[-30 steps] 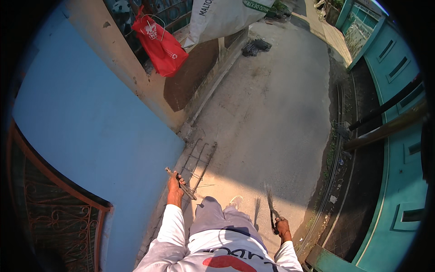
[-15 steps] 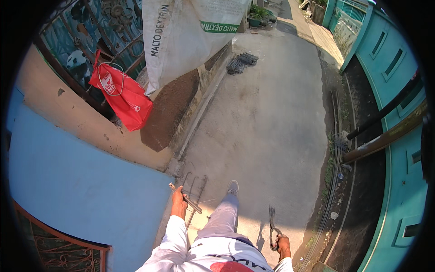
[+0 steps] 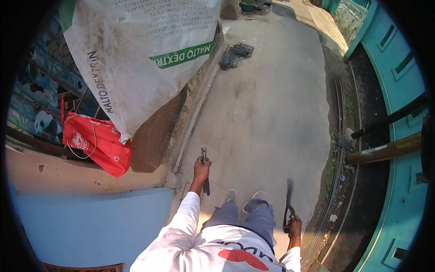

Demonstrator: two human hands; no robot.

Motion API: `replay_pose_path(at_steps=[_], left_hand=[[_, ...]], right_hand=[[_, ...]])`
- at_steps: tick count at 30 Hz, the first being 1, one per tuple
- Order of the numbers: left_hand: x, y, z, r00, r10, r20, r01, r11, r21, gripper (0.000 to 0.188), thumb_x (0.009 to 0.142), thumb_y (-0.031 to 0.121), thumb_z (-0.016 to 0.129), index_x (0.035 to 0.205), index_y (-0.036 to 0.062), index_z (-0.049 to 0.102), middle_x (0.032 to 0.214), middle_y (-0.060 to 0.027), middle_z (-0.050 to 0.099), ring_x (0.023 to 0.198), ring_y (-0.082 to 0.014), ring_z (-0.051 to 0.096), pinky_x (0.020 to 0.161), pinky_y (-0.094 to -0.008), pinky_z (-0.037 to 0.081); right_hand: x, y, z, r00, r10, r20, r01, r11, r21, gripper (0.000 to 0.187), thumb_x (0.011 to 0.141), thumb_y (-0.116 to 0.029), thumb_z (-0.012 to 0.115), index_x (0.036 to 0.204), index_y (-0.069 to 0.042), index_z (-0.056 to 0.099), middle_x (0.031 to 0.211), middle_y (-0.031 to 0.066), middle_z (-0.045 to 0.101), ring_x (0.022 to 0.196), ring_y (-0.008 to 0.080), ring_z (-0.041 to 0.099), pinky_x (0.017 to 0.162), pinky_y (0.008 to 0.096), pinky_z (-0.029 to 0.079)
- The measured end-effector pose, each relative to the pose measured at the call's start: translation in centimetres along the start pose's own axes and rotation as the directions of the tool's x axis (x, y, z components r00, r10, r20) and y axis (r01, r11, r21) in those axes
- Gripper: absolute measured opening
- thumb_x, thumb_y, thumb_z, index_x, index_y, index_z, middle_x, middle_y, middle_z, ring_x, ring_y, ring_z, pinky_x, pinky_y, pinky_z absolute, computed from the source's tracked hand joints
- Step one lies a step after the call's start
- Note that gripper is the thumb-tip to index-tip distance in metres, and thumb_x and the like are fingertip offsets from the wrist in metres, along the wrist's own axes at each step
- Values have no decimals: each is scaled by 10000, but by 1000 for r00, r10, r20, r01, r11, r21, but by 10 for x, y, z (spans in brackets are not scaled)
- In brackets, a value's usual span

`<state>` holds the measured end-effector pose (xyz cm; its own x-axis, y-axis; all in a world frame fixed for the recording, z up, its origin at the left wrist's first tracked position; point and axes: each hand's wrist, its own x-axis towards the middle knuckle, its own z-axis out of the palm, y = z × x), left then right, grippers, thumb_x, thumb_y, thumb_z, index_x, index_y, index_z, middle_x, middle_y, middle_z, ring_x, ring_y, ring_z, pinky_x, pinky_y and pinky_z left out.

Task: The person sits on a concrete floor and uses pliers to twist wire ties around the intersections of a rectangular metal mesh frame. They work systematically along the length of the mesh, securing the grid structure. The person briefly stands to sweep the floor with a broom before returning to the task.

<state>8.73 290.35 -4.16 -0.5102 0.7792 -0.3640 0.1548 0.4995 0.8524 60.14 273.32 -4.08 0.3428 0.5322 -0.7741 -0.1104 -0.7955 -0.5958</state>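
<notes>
My left hand [image 3: 201, 173] is closed around a pair of metal pincers [image 3: 204, 155], held out over the road with the jaws pointing away from me and the dark handles below the fist. On the right, my right hand [image 3: 294, 226] grips a looped bundle of thin dark wire [image 3: 289, 192] whose loose ends fan out forward. Beside my left forearm, some thin bent rods [image 3: 185, 187] lie partly hidden near the wall's corner. Both hands are apart from each other, one on each side of my body.
A pile of bent metal rods [image 3: 235, 55] lies ahead on the grey road [image 3: 272, 109]. At left hang a white sack [image 3: 145, 77] and a red bag [image 3: 100, 147], above a blue wall [image 3: 95, 222]. Along the right edge run long rods [image 3: 338, 181]; two poles [image 3: 385, 154] jut in there.
I have moved forward along the road; the sack, bag and rod pile are nearer. My left hand has swung forward with the pincers turned lengthwise. The right hand has risen with the wire bundle.
</notes>
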Motion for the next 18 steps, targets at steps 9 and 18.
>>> replay_pose_path(at_steps=[9,18], left_hand=[[53,2,26,994,61,-88,-14,886,464,399,820,234,717,1117,0,587,970,-241,682,964,-421,664,859,-472,506],[-25,-71,60,880,-389,-273,467,816,341,466,780,251,672,1075,-106,622,1025,-350,667,1042,-480,643,897,-484,511]], right_hand=[[152,-208,64,968,-58,245,112,970,-214,167,1002,-180,539,979,-31,610,663,12,489,497,128,463,459,331,462],[230,-428,104,855,-159,493,442,720,-534,190,983,-181,561,968,2,610,672,32,520,516,156,492,473,337,442]])
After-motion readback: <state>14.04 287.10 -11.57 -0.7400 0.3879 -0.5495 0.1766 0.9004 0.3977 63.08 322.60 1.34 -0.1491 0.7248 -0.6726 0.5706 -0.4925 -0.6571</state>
